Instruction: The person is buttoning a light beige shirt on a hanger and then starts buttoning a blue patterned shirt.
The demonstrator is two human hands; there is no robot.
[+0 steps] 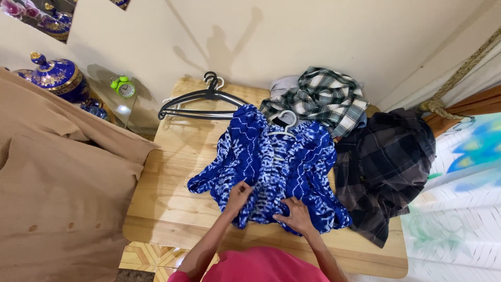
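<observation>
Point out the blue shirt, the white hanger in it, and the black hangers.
blue shirt (308, 156), head view, right shoulder panel.
white hanger (286, 121), head view, hook.
black hangers (201, 97), head view, left arm.

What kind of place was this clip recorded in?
Most likely a room in a home. Clothes lie on a small wooden table: a blue patterned shirt on a white hanger, plus plaid shirts. An ornate blue lidded jar and a green alarm clock stand nearby.

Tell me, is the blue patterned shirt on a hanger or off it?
On it: a white hanger hook sticks out at the collar of the blue patterned shirt.
</observation>
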